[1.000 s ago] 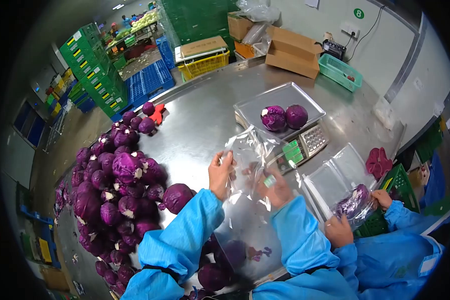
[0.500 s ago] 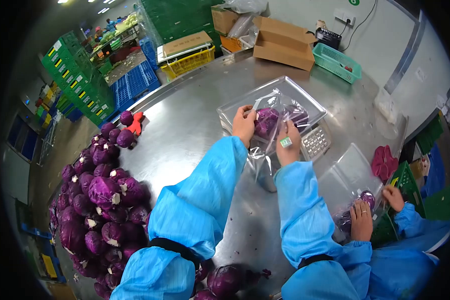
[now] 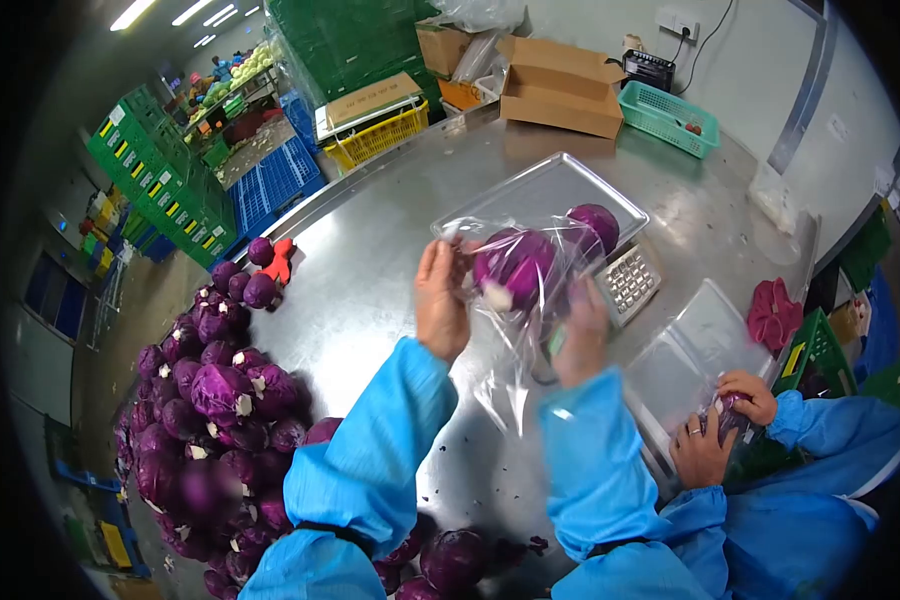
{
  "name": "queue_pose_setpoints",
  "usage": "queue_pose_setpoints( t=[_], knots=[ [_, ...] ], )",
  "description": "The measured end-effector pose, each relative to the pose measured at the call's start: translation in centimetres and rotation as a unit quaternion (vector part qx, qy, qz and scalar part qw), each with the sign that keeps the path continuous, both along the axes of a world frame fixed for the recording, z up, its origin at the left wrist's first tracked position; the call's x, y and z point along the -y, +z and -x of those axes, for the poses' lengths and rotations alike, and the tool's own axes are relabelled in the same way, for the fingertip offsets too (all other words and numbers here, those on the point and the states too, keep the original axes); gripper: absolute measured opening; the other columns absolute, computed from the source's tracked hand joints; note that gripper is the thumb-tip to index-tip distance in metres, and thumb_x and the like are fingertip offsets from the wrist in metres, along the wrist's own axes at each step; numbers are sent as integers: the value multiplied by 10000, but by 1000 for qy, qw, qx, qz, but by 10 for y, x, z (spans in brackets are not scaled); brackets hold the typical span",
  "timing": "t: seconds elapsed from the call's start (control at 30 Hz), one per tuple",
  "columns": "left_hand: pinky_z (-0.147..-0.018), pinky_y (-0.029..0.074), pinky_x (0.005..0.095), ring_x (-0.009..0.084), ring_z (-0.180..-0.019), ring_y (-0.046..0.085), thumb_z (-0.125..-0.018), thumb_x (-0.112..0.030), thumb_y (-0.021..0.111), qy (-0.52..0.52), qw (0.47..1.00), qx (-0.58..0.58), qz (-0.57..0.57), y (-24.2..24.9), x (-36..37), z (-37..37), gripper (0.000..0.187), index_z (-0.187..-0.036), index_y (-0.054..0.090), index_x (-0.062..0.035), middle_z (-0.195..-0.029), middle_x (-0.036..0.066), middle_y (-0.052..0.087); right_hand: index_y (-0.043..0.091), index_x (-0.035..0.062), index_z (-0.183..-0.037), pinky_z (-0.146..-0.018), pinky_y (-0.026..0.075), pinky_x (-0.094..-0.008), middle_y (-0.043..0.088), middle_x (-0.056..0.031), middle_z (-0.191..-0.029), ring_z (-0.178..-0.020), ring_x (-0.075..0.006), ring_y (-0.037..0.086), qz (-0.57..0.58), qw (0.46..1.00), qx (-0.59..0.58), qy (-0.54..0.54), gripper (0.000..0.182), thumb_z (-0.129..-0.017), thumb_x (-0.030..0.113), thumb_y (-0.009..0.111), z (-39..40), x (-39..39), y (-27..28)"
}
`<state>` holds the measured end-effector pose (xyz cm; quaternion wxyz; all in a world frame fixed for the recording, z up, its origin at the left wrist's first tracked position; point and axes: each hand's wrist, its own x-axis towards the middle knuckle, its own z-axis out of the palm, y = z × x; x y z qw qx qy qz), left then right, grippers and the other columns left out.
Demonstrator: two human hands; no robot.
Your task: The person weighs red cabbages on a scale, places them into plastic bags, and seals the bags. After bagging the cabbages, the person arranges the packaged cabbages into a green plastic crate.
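Observation:
A red cabbage point(image 3: 518, 268) sits in a clear plastic bag point(image 3: 515, 375) over the front edge of a scale's metal tray point(image 3: 560, 175). My left hand point(image 3: 442, 305) is closed on the bag's left side, fingers pointing up beside the cabbage. On the other side, my right hand point(image 3: 580, 335), blurred by motion, is closed at the bag's right edge, with a small green label at its palm side. Behind the bag, a second red cabbage point(image 3: 595, 225) lies on the tray. The scale's keypad point(image 3: 632, 283) shows just right of my right hand.
Red cabbages point(image 3: 215, 400) are heaped at left, beside a red object point(image 3: 280, 262). More cabbages point(image 3: 453, 558) lie at the near edge. A co-worker's hands point(image 3: 705, 450) hold a wrapped cabbage by a clear bin point(image 3: 685, 350). A cardboard box point(image 3: 560, 95) and green basket point(image 3: 670, 118) stand behind.
My left hand has moved left and down, and the bagged cabbage has come toward me, off the middle of the tray. The co-worker's two hands have come together on a cabbage.

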<state>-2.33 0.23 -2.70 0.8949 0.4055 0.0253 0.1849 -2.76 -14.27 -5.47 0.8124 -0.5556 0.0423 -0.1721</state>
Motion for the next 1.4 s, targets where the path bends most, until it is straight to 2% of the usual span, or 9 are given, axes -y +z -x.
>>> queue_pose_setpoints(
  t=[0.1, 0.37, 0.6, 0.7, 0.77, 0.9, 1.07, 1.2, 1.4],
  knots=[
    [-650, 512, 278, 150, -761, 581, -945, -270, 489, -120, 992, -1, 27, 51, -8, 29, 206, -1030, 517, -85, -800, 58, 584, 601, -6, -1057, -725, 498, -286, 628, -89, -869, -757, -157, 605, -193, 931, 66, 304, 344, -922, 304, 534, 21, 39, 47],
    [-463, 281, 228, 75, -476, 336, -955, -277, 466, -152, 987, -37, 25, 25, 46, -15, 203, -1044, 489, -96, -652, -9, 436, 619, 59, -918, -432, 342, -197, 563, -7, -731, -522, -51, 477, -64, 989, 13, 130, 270, -929, 313, 529, -11, 56, 37],
    [-530, 338, 245, 94, -569, 390, -945, -275, 487, -118, 986, -115, 2, 3, 86, -67, 196, -1029, 531, -103, -704, -5, 462, 602, 56, -1025, -394, 313, -196, 589, -8, -779, -541, -62, 496, 23, 993, -49, 102, 245, -933, 264, 514, -68, 91, 26],
    [-796, 353, 290, 122, -824, 444, -936, -293, 502, -35, 983, -133, -120, -15, 88, -97, 193, -992, 576, -123, -872, -3, 537, 621, 15, -1078, -550, 436, -239, 641, -50, -891, -674, -133, 582, 163, 981, -37, 95, 279, -930, 225, 510, -114, 95, 5],
    [-782, 375, 295, 126, -820, 451, -943, -289, 488, -38, 980, -124, -153, -25, 84, -112, 197, -991, 571, -117, -921, 8, 548, 626, -8, -1078, -802, 451, -283, 657, -91, -975, -848, -178, 610, 269, 956, 92, 72, 282, -926, 198, 508, -155, 97, -30],
    [-796, 458, 340, 162, -886, 519, -964, -267, 438, -102, 984, -111, -98, -56, 80, -136, 197, -1003, 531, -97, -1040, 56, 580, 626, -27, -1062, -814, 443, -289, 658, -90, -965, -894, -174, 597, 330, 937, 82, 77, 287, -928, 196, 504, -167, 92, -33],
    [-880, 491, 406, 228, -1033, 569, -966, -252, 421, -121, 990, -63, 13, -37, 71, -78, 177, -1022, 463, -89, -1120, 109, 585, 604, -18, -1058, -665, 472, -224, 640, -84, -874, -717, -110, 591, -122, 971, -17, 207, 305, -939, 244, 502, -94, 90, -4],
    [-689, 482, 280, 134, -714, 570, -952, -204, 479, -225, 972, 0, 72, -2, 61, -1, 154, -935, 503, -52, -792, 53, 551, 607, -19, -1004, -603, 473, -233, 636, -76, -834, -650, -111, 573, -183, 942, -22, 281, 335, -934, 294, 510, -24, 81, 11],
    [-876, 444, 355, 142, -583, 561, -933, -145, 463, -279, 898, 136, -313, 106, 5, 96, 180, -843, 543, -12, -696, 63, 575, 632, -38, -897, -642, 446, -236, 615, -82, -765, -631, -144, 565, 132, 886, 158, 415, 335, -906, 287, 552, 68, 119, 118]
  ],
)
